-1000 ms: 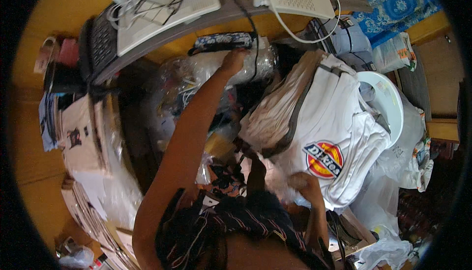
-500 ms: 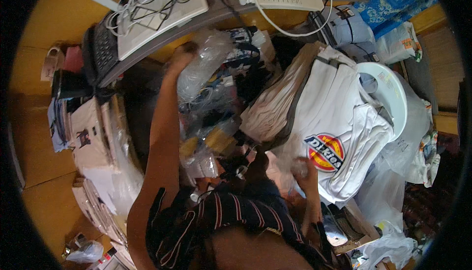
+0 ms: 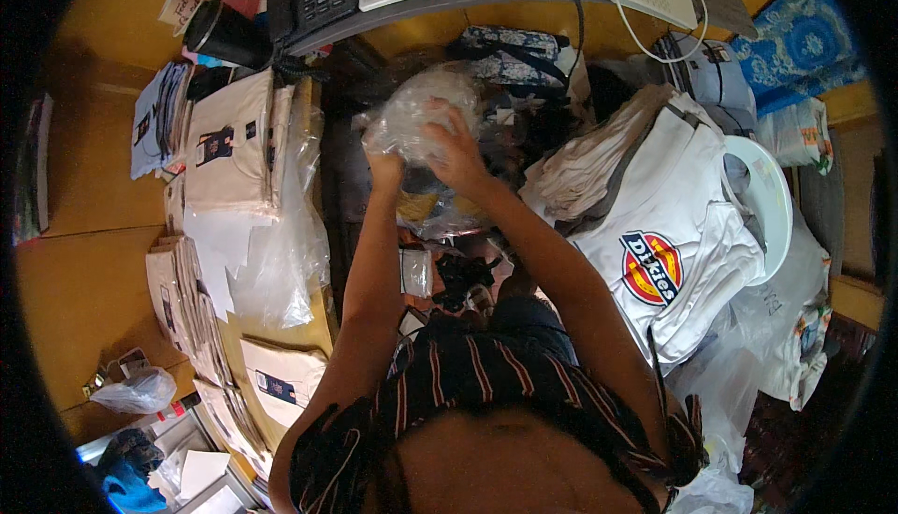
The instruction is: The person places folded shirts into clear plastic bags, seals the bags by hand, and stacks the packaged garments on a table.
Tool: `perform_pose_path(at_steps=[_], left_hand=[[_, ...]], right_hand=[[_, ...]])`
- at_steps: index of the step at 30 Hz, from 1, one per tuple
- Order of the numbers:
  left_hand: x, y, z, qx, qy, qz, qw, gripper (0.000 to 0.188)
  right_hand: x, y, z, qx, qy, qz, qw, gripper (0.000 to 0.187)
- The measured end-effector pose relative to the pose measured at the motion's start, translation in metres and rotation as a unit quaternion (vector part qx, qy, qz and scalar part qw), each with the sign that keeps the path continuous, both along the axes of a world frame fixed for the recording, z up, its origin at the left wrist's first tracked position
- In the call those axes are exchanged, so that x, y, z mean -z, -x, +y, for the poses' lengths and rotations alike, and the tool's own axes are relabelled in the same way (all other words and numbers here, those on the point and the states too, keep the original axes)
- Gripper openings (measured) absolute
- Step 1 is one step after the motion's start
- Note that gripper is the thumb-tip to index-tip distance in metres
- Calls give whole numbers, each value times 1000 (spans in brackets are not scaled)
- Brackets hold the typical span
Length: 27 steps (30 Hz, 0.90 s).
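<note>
Biggest change from where I'm standing: the R arm (image 3: 561,275), down by the white shirts (image 3: 608,205) half a sec ago, now reaches across to the film wad (image 3: 426,93), so it's two-handed work at this pt, not L only. The wad is in front of the chest, just short of the worktop (image 3: 421,14) edge, btwn both hands. L hand (image 3: 384,160) is on its near L side, fingers mostly hidden in film, can't tell how tight; R hand (image 3: 454,151) lies on its near R face, fingers spread, a bit blurred. Room-wise: the worktop edge limits reach on the far side; the white shirts crowd the R, w/ a dark strip btwn; on the L there's a dark gap, then folded tan shirts (image 3: 224,154). Best room is prob. back twd the body, tho a clear packet (image 3: 415,273) lies there. Patterned pouch (image 3: 505,51) sits right behind the wad, & the black cord (image 3: 581,23) hanging off the worktop could snag loose film.
</note>
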State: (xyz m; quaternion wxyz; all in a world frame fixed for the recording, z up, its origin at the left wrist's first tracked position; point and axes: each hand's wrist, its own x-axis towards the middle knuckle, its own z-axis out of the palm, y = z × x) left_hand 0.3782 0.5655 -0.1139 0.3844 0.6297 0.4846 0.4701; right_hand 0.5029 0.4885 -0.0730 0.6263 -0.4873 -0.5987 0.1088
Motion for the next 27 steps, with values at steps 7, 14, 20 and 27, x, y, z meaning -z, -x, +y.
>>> perform_pose_path(at_steps=[7, 14, 20, 27], left_hand=[[34, 67, 1, -42, -70, 294, 952, 34], [30, 60, -13, -71, 138, -143, 978, 40], [10, 15, -26, 72, 55, 13, 996, 35], [-10, -9, -29, 6, 203, -79, 976, 44]], right_hand=[[54, 47, 42, -93, 143, -194, 966, 31], [62, 52, 85, -210, 303, -436, 821, 23], [86, 59, 121, -259, 448, -408, 752, 24], [98, 0, 116, -38, 410, -374, 831, 27]])
